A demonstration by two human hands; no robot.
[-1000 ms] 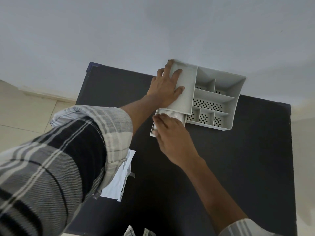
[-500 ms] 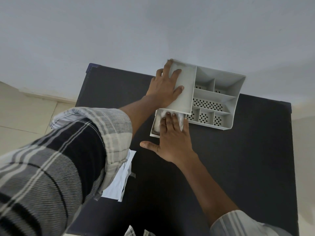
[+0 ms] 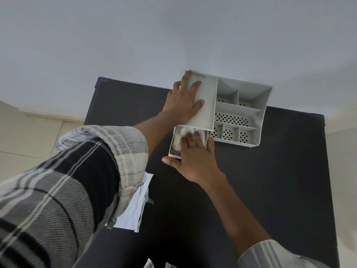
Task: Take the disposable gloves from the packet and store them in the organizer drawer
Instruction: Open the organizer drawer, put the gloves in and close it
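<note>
Black matte tabletop (image 3: 270, 190) against pale wall (image 3: 173, 35); white flat packet (image 3: 135, 209) nearest. Right hand (image 3: 195, 161), fingers flat and together, thumb out, presses translucent crumpled gloves (image 3: 185, 133) into pulled-out grey drawer (image 3: 173, 151). Left hand (image 3: 185, 101), fingers spread, braces grey plastic compartmented organizer (image 3: 237, 111).
</note>
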